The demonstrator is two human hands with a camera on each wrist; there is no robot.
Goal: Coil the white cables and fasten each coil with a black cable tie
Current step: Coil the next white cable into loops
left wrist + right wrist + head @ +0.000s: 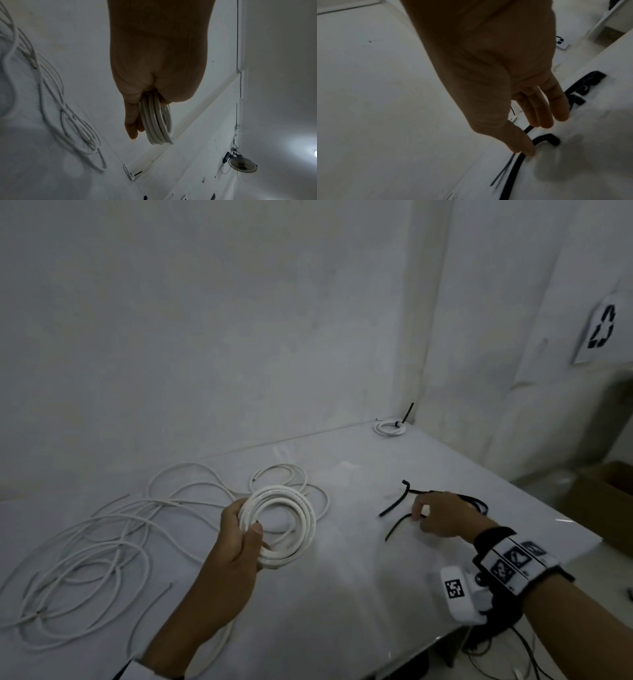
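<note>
My left hand [246, 522] grips a coil of white cable [291, 525] by its near-left side and holds it above the white table [342, 594]. In the left wrist view the coil [157, 124] sits edge-on between fingers [132, 127] and thumb. My right hand [419, 513] is low over the table on the right. Its thumb and forefinger pinch a black cable tie [395, 527], seen thin [503, 170] in the right wrist view, while the other fingers [544, 112] stay straight. A second black tie [394, 501] lies just beyond it.
Loose white cables [102, 542] sprawl over the table's left half. A small coil fastened with a black tie [390, 428] lies in the back corner by the wall. More black ties [478, 503] lie behind my right hand. A cardboard box [609, 498] stands past the table's right edge.
</note>
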